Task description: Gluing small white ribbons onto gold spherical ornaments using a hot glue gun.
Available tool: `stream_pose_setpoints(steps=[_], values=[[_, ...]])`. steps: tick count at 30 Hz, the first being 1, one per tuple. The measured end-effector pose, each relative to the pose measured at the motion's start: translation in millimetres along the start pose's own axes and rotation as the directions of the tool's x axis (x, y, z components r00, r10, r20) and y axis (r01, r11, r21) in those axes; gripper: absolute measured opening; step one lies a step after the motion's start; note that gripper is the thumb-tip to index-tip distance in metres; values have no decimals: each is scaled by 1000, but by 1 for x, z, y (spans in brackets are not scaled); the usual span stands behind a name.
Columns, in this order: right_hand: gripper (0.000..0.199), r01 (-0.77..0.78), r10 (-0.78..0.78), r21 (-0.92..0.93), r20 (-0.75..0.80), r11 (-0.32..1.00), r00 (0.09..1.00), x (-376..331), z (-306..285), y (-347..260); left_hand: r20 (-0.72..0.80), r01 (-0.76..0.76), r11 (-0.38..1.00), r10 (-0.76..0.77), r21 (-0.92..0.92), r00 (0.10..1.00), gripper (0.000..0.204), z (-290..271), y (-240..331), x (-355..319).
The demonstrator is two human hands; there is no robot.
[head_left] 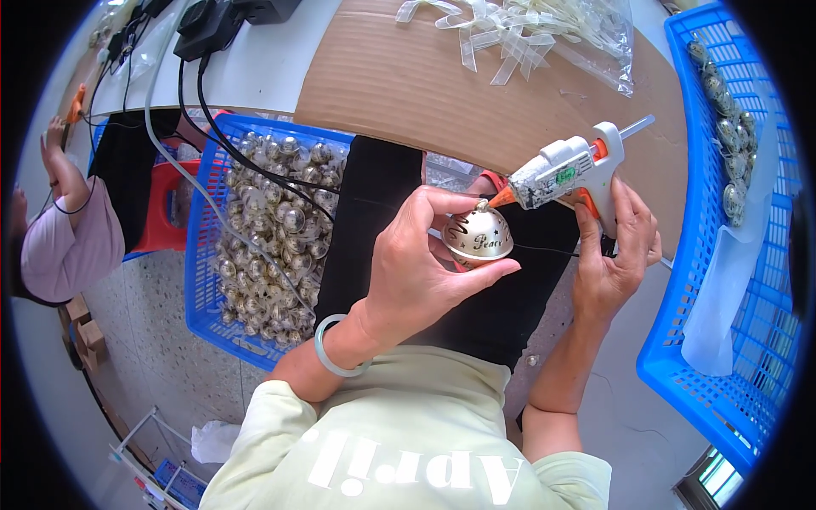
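Observation:
My left hand (421,251) is closed around a pale gold bell (478,238) with dark cut-out shapes and lettering, its small top loop pointing up. In my right hand (619,246) is a white hot glue gun (557,172) with an orange nozzle and trigger. The nozzle tip is at the bell's top loop; whether they touch I cannot tell. A clear glue stick (637,127) pokes out of the gun's back end. Both hands are above my dark-clothed lap, near the table edge.
A blue basket (200,280) full of similar bells stands at left. Another blue basket (663,357) at right holds several bells and a white sheet. Sheer ribbon bows (518,38) lie on cardboard (374,68). Black cables (246,157) hang at left, near another person (76,229).

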State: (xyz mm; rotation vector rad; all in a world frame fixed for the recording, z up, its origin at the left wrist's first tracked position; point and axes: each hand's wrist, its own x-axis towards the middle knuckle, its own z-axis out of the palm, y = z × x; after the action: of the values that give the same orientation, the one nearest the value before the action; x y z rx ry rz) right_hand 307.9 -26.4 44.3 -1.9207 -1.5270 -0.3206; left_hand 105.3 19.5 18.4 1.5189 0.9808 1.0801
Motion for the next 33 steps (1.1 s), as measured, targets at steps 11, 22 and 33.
stream_pose_setpoints(steps=[11, 22, 33], values=[[43, -2, 2, 4, 16, 1000, 1000, -1, -1, -7, 66, 10, 999, -13, 36, 998, 66, -13, 2, -5], [47, -22, 32, -68, 153, 997, 988, 6, -7, -25, 370, 152, 972, -76, -181, 926, 62, -51, 10, -2], [44, 164, -159, 7, 302, 986, 940, 70, -35, -74, 74, 202, 486, -269, -850, 960, 58, -182, -13, -44]])
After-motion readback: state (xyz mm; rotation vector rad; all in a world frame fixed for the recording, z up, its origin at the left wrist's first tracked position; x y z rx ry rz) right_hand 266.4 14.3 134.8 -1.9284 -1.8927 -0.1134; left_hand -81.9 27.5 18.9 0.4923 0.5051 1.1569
